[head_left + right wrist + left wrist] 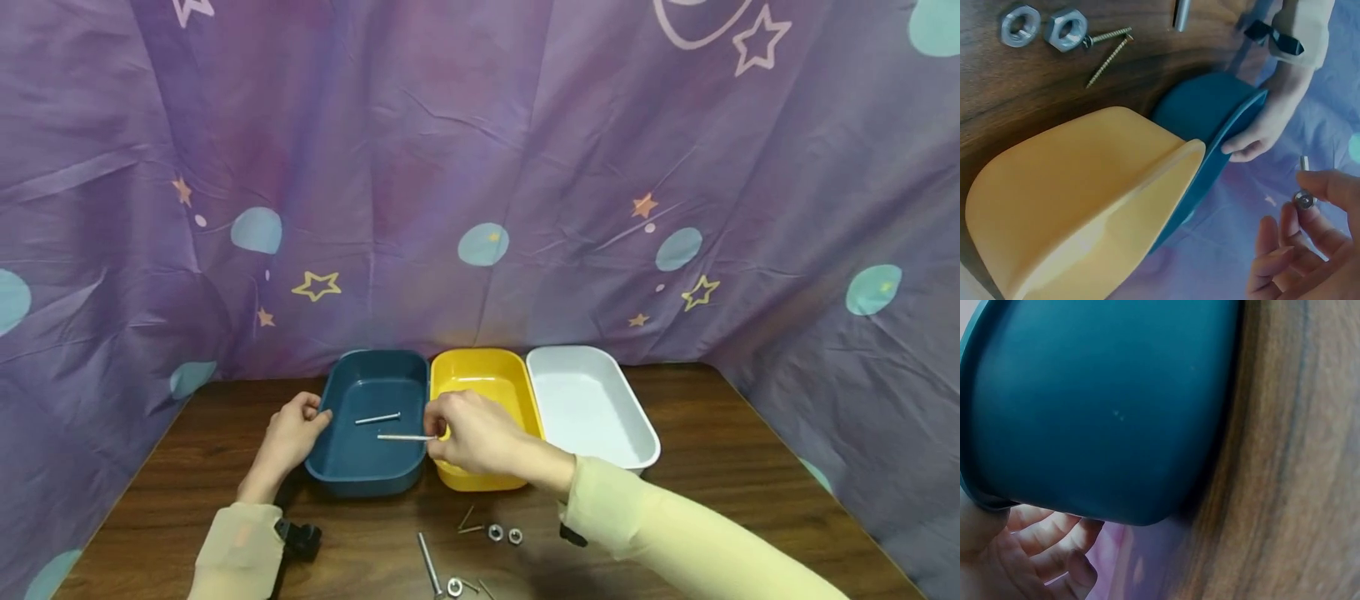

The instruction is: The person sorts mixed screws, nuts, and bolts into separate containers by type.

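From overhead, the right hand [476,433] pinches the head end of a long bolt [405,437], whose shaft runs straight out leftward from the fingertips, level over the dark blue tray [367,475]. A second bolt [377,418] lies in that tray, just beyond the held one. The left hand [292,433] curls on the tray's far-left rim.

The left wrist view shows only the tray wall with fingers [1047,534] relaxed beside it.

The right wrist view shows thumb and forefinger closed on the bolt head [1303,200], with the yellow tray [1079,206] below.
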`<state>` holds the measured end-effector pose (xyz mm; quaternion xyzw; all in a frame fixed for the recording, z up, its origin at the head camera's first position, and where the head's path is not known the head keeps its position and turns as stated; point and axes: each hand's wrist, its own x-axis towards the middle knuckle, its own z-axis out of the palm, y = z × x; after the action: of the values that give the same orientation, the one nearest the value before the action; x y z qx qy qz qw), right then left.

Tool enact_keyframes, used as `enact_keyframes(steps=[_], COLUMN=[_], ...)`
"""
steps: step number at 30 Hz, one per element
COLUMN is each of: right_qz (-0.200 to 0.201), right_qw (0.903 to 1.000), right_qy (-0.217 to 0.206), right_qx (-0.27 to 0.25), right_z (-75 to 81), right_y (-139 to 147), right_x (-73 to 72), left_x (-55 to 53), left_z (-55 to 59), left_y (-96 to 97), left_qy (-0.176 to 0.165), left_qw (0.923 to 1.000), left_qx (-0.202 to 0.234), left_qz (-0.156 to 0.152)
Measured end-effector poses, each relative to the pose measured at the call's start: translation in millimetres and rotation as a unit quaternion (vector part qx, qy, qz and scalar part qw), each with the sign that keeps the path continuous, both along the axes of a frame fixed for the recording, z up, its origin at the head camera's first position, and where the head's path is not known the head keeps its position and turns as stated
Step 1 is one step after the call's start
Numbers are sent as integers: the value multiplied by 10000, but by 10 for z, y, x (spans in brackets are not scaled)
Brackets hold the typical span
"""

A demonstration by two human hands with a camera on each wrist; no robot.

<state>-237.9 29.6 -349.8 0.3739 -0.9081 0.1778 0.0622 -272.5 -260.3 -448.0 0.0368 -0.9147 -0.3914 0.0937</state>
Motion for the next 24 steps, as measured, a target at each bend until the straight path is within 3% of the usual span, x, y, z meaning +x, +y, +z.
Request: enact_keyframes(steps=[10, 24], right_qz=[-542, -1098], right_qw=[9940, 9843], right_qy=[-42, -256], right_qx=[-949, -1361], right_z=[-120, -280], right_y=[-200, -438], right_x=[-238, -537], left_x=[13, 17], left_z=[1, -7], left_y=[6, 5], left_qy=[2, 21], left_qw=[10000, 10000], left_qx=[38, 15], left_qz=[27, 16])
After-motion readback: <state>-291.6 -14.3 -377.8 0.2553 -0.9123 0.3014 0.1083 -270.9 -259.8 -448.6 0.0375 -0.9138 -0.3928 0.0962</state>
